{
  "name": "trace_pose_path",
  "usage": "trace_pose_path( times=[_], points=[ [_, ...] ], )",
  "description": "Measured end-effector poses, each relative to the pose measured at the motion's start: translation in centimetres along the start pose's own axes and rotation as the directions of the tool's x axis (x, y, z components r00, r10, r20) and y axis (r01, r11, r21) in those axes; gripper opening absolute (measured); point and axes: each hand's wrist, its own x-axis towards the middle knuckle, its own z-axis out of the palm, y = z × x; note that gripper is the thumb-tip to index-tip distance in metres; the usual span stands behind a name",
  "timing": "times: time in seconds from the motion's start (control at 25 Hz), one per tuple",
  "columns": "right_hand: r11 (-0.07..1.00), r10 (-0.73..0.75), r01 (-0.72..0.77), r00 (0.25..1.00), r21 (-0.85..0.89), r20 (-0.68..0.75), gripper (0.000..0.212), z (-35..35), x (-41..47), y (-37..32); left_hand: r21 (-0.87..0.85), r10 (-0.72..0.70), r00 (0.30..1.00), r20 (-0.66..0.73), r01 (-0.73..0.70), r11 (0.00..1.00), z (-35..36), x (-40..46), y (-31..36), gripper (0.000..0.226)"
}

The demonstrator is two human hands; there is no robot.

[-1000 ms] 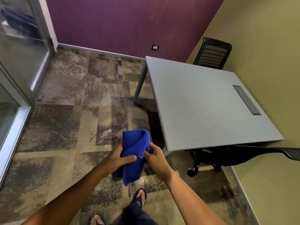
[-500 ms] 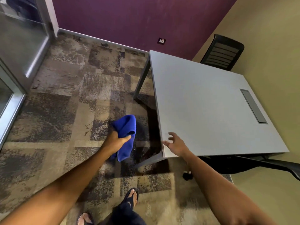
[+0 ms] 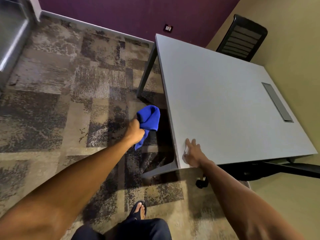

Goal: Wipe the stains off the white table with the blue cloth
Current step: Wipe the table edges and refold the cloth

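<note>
One white rectangular table (image 3: 225,104); beside it, one crumpled blue cloth (image 3: 149,118); two black mesh office chairs, one (image 3: 242,38) behind it, one (image 3: 277,168) tucked under; two bare hands (image 3: 136,132) (image 3: 193,153).

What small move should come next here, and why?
Probably swing the left hand rightward to bring the blue cloth over the white table: the cloth hangs beside the table's edge, above the carpet, while the right hand rests on the near corner.
</note>
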Motion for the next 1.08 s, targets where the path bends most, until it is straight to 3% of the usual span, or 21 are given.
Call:
trace_pose_path(
  times=[0.16,0.48,0.8,0.96,1.08],
  points=[
    [1.000,0.003,-0.002,1.000,0.003,-0.029,0.079,1.1,0.6,0.5,-0.145,-0.027,0.999,-0.019,0.024,0.989,4.4,1.3,0.3,0.062],
    [0.999,0.038,-0.037,0.999,0.040,-0.021,0.080,1.6,1.2,0.6,-0.139,0.069,0.979,0.192,-0.043,0.989,12.3,2.9,2.2,0.042],
    [0.999,0.043,-0.043,0.999,-0.008,-0.009,0.078,1.5,1.8,0.9,-0.209,0.152,0.983,0.101,-0.128,0.969,14.3,1.0,0.9,0.038],
    [0.995,0.010,-0.015,0.999,-0.099,-0.050,0.069,0.1,2.2,1.0,-0.183,0.181,0.974,0.138,-0.154,0.971,14.4,-2.4,-1.1,0.043],
    [0.997,0.038,-0.043,0.997,-0.069,-0.071,0.062,-0.7,2.1,1.0,-0.163,0.186,0.964,0.192,-0.156,0.974,14.4,-5.2,-2.2,0.047]
  ],
)
